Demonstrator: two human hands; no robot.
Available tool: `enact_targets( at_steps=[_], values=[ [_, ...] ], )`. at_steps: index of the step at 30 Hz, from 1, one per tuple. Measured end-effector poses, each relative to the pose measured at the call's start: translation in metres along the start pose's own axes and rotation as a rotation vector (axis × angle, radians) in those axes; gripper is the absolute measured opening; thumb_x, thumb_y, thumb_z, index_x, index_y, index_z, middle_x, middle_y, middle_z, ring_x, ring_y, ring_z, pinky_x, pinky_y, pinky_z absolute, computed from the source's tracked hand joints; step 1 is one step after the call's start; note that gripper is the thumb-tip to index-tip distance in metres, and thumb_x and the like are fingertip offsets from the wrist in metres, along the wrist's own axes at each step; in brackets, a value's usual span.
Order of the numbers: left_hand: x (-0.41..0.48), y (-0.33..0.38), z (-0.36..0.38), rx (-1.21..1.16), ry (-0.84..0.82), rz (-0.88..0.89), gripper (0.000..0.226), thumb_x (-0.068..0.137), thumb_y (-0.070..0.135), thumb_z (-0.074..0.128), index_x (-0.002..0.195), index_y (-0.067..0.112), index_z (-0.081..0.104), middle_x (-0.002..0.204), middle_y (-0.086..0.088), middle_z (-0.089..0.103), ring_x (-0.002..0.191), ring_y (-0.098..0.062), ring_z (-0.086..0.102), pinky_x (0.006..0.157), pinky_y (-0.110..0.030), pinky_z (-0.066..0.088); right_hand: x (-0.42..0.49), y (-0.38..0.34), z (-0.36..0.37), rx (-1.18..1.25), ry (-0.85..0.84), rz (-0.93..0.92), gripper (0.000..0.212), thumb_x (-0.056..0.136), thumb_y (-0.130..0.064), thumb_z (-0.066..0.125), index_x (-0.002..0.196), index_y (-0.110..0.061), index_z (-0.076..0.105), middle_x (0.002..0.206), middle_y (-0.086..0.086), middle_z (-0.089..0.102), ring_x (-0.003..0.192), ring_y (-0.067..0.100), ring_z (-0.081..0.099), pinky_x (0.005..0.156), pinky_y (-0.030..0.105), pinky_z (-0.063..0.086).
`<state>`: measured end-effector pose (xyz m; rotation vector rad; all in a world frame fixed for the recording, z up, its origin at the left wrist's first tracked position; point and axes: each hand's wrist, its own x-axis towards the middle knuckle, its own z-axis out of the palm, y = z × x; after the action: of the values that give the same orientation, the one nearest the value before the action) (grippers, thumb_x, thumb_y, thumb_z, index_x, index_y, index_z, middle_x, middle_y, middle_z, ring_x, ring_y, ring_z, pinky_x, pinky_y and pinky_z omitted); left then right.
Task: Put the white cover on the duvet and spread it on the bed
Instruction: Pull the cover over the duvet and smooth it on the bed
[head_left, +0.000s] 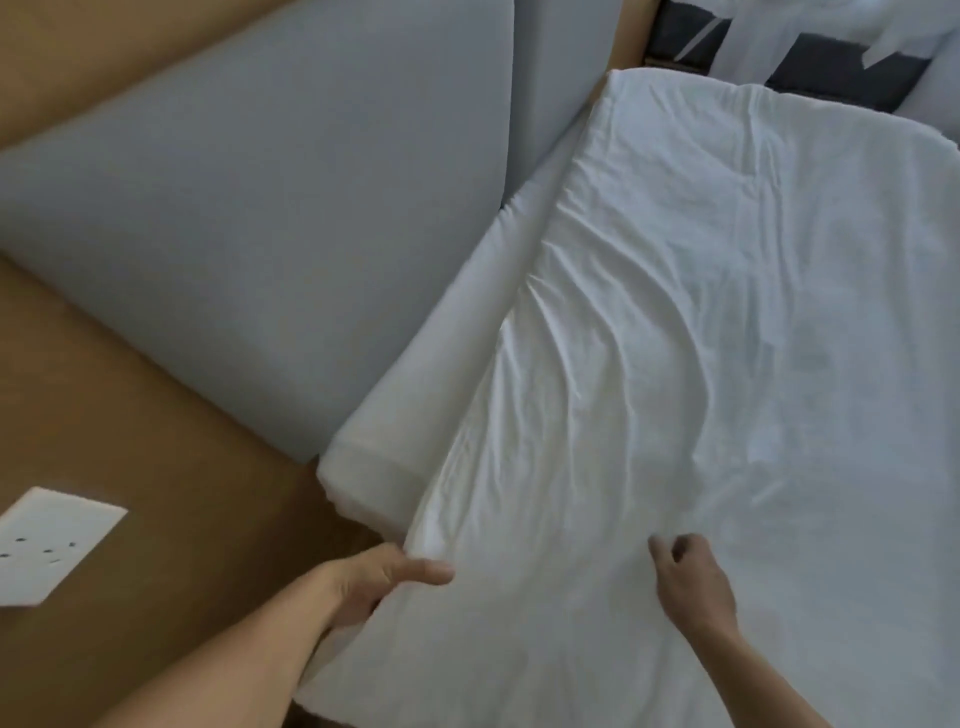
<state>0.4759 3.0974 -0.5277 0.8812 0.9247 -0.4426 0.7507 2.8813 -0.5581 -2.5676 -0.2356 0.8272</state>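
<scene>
Softness, lightness seem probable in the wrinkled white covered duvet (701, 312); left hand (374, 582) fingers clamp its near edge, likely best hold; right hand (693, 587) curls, grip unclear

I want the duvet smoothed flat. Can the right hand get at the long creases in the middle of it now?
Probably yes. The right hand rests on the duvet, just short of the creases, and nothing lies between them.
</scene>
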Motion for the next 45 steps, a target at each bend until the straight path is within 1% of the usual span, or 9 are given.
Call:
enact_targets(
  at_steps=[12, 16, 20, 23, 29, 33, 37, 41, 45],
  values=[
    [0.025, -0.152, -0.002, 0.168, 0.307, -0.021, 0.046, 0.081, 0.020, 0.074, 0.122, 0.002, 0.061, 0.107, -0.010, 0.069, 0.092, -0.023, 0.068, 0.070, -0.030, 0.055, -0.166, 0.109, 0.175, 0.447, -0.203, 0.287, 0.032, 0.093, -0.043, 0.063, 0.111, -0.016, 0.062, 0.112, 0.005, 0.065, 0.103, 0.021, 0.058, 0.085, 0.040, 0.050],
    [-0.032, -0.137, -0.032, -0.144, 0.146, 0.114, 0.053, 0.062, 0.015, 0.067, 0.109, -0.010, 0.065, 0.113, -0.022, 0.067, 0.104, -0.039, 0.065, 0.098, -0.046, 0.048, -0.190, 0.145, 0.156, 1.016, 0.037, 0.693, 0.094, 0.071, -0.071, 0.070, 0.136, -0.005, 0.054, 0.131, 0.011, 0.058, 0.118, 0.032, 0.054, 0.102, 0.056, 0.043],
    [-0.068, -0.117, -0.038, -0.227, 0.141, 0.144, 0.026, 0.058, 0.013, 0.066, 0.079, 0.001, 0.061, 0.087, -0.013, 0.056, 0.080, -0.029, 0.059, 0.087, -0.039, 0.046, -0.200, 0.169, 0.129, 1.613, 0.029, 0.745, 0.086, 0.071, -0.079, 0.065, 0.140, -0.028, 0.054, 0.133, 0.008, 0.063, 0.120, 0.042, 0.059, 0.094, 0.062, 0.047],
    [-0.076, -0.126, -0.025, -0.201, 0.117, 0.099, 0.061, 0.063, 0.018, 0.067, 0.119, -0.005, 0.060, 0.120, -0.023, 0.061, 0.110, -0.039, 0.059, 0.103, -0.047, 0.045, -0.205, 0.170, 0.093, 1.914, -0.069, 0.595, 0.058, 0.092, -0.061, 0.056, 0.136, -0.024, 0.061, 0.133, 0.010, 0.064, 0.115, 0.037, 0.064, 0.092, 0.054, 0.045],
    [-0.107, -0.215, 0.014, -0.161, 0.108, -0.038, 0.066, 0.074, 0.024, 0.081, 0.134, 0.010, 0.057, 0.131, -0.026, 0.060, 0.117, -0.046, 0.060, 0.098, -0.056, 0.048, -0.274, 0.149, 0.005, 1.962, -0.149, 0.069, 0.059, 0.088, -0.048, 0.064, 0.138, -0.018, 0.057, 0.130, 0.008, 0.066, 0.117, 0.030, 0.065, 0.098, 0.057, 0.048],
    [-0.118, -0.255, 0.058, -0.055, 0.264, -0.009, 0.040, 0.087, 0.015, 0.073, 0.121, -0.004, 0.064, 0.109, -0.024, 0.071, 0.094, -0.040, 0.070, 0.081, -0.048, 0.055, -0.296, 0.202, 0.045, 1.819, -0.071, 0.373, 0.107, 0.040, -0.041, 0.097, 0.136, -0.017, 0.058, 0.126, 0.009, 0.068, 0.111, 0.034, 0.067, 0.076, 0.063, 0.056],
    [-0.141, -0.260, 0.047, -0.171, 0.442, 0.176, 0.025, 0.077, 0.011, 0.064, 0.096, -0.005, 0.062, 0.084, -0.017, 0.062, 0.067, -0.030, 0.061, 0.065, -0.036, 0.047, -0.315, 0.187, 0.007, 1.833, -0.090, 0.203, 0.048, 0.088, -0.036, 0.065, 0.128, -0.010, 0.062, 0.121, 0.009, 0.070, 0.109, 0.027, 0.068, 0.087, 0.049, 0.058],
    [-0.163, -0.265, 0.027, -0.276, 0.381, 0.174, 0.043, 0.042, 0.010, 0.069, 0.076, 0.016, 0.043, 0.081, -0.008, 0.044, 0.065, -0.026, 0.044, 0.060, -0.035, 0.038, -0.317, 0.233, 0.063, 1.789, -0.016, 0.434, 0.124, 0.017, -0.039, 0.100, 0.132, -0.012, 0.061, 0.123, 0.011, 0.068, 0.092, 0.030, 0.073, 0.067, 0.048, 0.060],
    [-0.168, -0.277, 0.035, -0.479, 0.371, 0.240, 0.050, 0.044, 0.006, 0.053, 0.093, 0.003, 0.060, 0.089, -0.014, 0.063, 0.076, -0.035, 0.059, 0.066, -0.038, 0.047, -0.333, 0.211, 0.067, 1.830, -0.078, 0.487, 0.045, 0.091, -0.036, 0.063, 0.130, -0.013, 0.061, 0.121, 0.014, 0.069, 0.105, 0.037, 0.068, 0.085, 0.057, 0.054]
  ],
)
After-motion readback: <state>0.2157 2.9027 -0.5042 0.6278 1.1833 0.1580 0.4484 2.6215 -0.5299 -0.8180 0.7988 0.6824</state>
